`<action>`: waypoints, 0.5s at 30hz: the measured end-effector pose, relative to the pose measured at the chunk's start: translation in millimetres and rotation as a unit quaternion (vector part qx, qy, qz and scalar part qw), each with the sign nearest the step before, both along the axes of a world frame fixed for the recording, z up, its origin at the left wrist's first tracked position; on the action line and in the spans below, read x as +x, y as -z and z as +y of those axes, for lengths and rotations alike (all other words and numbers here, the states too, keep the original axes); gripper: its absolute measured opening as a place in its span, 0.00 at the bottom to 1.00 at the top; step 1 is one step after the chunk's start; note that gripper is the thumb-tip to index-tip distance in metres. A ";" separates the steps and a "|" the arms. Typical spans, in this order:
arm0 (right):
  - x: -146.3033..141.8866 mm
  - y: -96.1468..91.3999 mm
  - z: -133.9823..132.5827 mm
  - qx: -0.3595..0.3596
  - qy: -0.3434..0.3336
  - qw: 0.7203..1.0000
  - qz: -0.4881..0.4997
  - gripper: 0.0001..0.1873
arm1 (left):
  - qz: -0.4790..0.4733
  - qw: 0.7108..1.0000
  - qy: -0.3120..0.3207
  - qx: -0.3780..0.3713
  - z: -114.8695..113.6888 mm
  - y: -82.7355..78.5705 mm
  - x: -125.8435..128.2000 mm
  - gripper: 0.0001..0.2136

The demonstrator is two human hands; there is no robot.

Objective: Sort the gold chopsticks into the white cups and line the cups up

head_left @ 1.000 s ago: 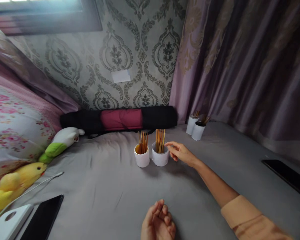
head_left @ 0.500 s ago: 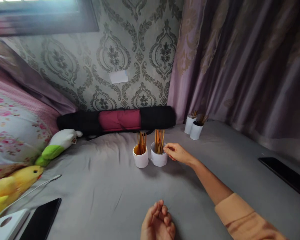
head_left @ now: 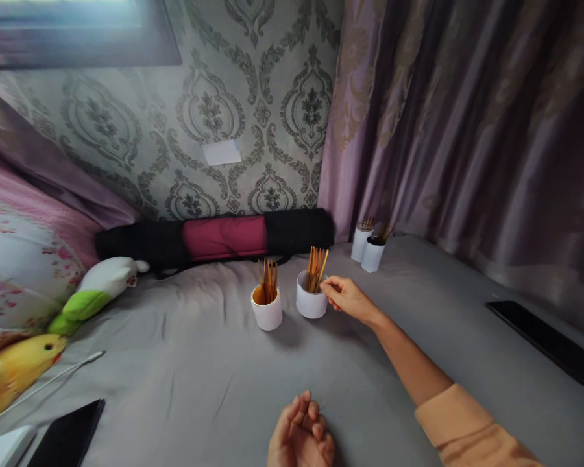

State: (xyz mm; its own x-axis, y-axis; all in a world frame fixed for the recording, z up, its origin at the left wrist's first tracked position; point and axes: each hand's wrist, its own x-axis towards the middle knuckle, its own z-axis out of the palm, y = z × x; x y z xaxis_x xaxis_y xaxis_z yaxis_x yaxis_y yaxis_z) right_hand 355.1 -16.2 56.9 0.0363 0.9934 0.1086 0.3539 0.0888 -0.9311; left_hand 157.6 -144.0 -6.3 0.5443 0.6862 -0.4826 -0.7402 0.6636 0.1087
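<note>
My right hand [head_left: 345, 298] pinches the right rim of a white cup [head_left: 312, 306], thumb and fingers closed on its edge. Thin brown sticks [head_left: 316, 269] stand in that cup, one leaning toward the hand. To its left, apart from it, is a second white cup [head_left: 267, 316] with a yellowish inside and a bunch of similar sticks [head_left: 268, 282]. Near the bottom edge my left hand [head_left: 302, 434] lies palm up on the grey sheet [head_left: 199, 389], its fingers loosely curled and nothing in them.
Two more white cups with sticks, a taller one [head_left: 361, 243] and a shorter one [head_left: 372, 257], stand by the curtain [head_left: 467, 162]. A black and maroon roll [head_left: 224, 237] lies along the wall. Plush toys [head_left: 97, 285] and a dark flat device [head_left: 68, 434] are at left, a black phone-like slab [head_left: 545, 340] at right.
The right cup has shifted right and slightly back with my right hand, widening the gap between the two cups. Its sticks lean more. My left hand stays in place; the view has turned slightly.
</note>
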 end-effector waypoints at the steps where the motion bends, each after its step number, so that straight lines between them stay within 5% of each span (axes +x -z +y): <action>1: 2.5 -0.4 -1.2 -0.001 0.006 1.000 0.004 0.16 | -0.004 1.000 -0.001 -0.003 -0.1 0.2 0.1 0.07; 15: 36.4 -4.4 -17.9 -0.022 0.133 0.990 0.033 0.15 | 0.028 1.000 -0.004 0.003 -1.8 -3.5 1.3 0.07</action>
State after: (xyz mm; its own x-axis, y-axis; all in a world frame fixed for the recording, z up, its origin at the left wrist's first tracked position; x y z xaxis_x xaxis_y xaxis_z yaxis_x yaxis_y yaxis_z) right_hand 391.5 -34.1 61.3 0.3035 0.9513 0.0544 0.2970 -0.0402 -0.9540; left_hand 158.9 -145.8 -2.9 0.5106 0.6938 -0.5079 -0.7387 0.6562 0.1538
